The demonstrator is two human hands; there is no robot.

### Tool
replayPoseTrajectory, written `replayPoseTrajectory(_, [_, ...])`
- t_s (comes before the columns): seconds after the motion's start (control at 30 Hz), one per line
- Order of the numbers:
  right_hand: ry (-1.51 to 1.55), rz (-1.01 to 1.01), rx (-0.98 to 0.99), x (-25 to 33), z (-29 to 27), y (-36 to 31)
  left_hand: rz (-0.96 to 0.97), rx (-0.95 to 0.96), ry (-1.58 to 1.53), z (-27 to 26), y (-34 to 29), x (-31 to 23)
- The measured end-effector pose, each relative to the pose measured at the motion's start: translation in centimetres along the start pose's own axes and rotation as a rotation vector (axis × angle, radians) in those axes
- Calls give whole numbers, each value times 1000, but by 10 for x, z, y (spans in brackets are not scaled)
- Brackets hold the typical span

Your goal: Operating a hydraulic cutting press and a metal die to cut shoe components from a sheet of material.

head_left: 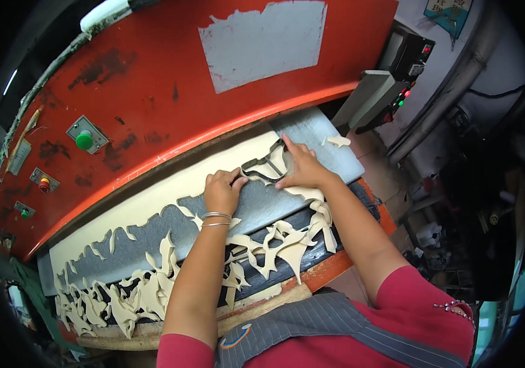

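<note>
A dark metal cutting die [271, 164], a thin curved outline with a crossbar, sits on the right end of a cream foam-like sheet [152, 182]. My right hand [302, 167] grips the die's right side between thumb and fingers. At its left end, the bent fingers and thumb of my left hand [221, 191] close on the die's edge, with two bangles at that wrist. Scalloped cuts run along the sheet's near edge. Beneath it lies a grey cutting board [342, 158].
Tangled cream offcuts [130, 306] lie along the near edge, with another small scrap [338, 141] on the board's right end. A red press beam [152, 116] spans the back, bearing a green button [84, 140]. A control box [403, 52] stands at the right.
</note>
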State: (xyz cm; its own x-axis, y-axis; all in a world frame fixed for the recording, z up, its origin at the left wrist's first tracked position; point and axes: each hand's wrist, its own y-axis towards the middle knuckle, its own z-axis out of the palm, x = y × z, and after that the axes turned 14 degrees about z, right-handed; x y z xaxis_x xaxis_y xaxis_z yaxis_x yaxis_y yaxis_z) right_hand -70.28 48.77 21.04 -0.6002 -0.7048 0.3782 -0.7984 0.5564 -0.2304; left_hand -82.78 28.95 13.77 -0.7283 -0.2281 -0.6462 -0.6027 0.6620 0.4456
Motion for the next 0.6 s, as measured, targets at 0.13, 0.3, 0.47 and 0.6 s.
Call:
replayPoseTrajectory(0.13, [23,-59,-129,-4,10,3,-18,-47,79,1,6,-1])
replayPoseTrajectory(0.3, [12,-95,-199,-3,13,6,-19,-77,106,2,4,-2])
replayPoseTrajectory(0.47, [-34,-137,-194,1,14,5,-49,-54,59,0,2,-6])
replayPoseTrajectory(0.6, [-38,-108,-186,2,13,1,-45,-62,41,2,3,-8])
